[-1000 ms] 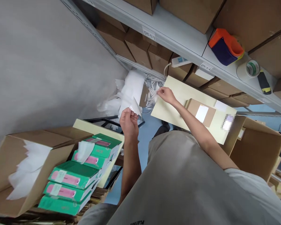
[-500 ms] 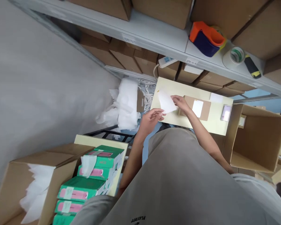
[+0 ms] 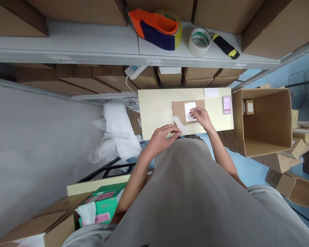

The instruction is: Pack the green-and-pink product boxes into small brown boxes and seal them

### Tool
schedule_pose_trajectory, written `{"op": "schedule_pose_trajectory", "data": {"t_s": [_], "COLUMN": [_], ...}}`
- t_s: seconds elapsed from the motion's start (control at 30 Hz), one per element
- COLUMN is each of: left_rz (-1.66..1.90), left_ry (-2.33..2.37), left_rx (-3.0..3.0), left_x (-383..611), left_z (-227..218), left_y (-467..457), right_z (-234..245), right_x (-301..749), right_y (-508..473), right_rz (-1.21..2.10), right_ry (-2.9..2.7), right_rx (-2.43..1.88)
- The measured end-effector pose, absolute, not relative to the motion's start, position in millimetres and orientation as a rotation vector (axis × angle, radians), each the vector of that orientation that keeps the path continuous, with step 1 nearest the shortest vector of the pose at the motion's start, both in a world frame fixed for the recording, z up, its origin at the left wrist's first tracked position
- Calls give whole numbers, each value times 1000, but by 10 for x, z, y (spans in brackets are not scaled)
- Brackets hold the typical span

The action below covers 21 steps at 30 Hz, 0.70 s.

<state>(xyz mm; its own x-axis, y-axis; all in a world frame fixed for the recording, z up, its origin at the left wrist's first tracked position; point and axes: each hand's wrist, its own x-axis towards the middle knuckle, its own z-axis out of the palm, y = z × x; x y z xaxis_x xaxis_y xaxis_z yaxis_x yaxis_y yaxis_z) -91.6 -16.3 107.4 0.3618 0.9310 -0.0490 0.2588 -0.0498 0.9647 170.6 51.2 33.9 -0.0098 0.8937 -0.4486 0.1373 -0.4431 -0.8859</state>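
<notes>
On the pale yellow table a flat brown carton (image 3: 179, 107) lies with a white label (image 3: 187, 107) on its top. My left hand (image 3: 164, 136) is at the table's front edge, thumb and fingertips pinched on a corner of a thin white paper sheet (image 3: 178, 122). The sheet hangs tilted over the carton's lower left corner. My right hand (image 3: 202, 117) hovers over the label, fingers loosely bent and apart, with nothing visible in them; whether the fingertips touch the label cannot be made out.
A tape dispenser (image 3: 157, 29), a tape roll (image 3: 199, 42) and a utility knife (image 3: 225, 45) lie on the shelf above. At right stands a large open carton (image 3: 267, 120) beside a pink-screened device (image 3: 227, 104). White foam wrap (image 3: 121, 127) and green boxes (image 3: 105, 206) are at left.
My right hand has let go of the white sheet and moved over the carton's label. My left hand has brought the sheet lower, towards the carton. The view has turned to the right.
</notes>
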Motion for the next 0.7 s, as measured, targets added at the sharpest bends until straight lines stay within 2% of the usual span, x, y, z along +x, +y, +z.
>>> {"op": "schedule_pose_trajectory", "data": {"t_s": [0.2,0.47,0.7], "left_rz": [815,805,805], "left_ry": [1062,1090,1181], "left_rx": [1537,1527,1546], "left_x": [-554,-167,84], "left_z": [1223,1247,1271], "left_y": [-160,-189,-210], "right_z": [249,150,116], "right_x": [2001,2261,2474], "right_y": [185,353,475], "right_rz": [1831,1698,1805], "right_ry": [-1004,-970,-997], "right_rx": [-1626,-1546,-1571]}}
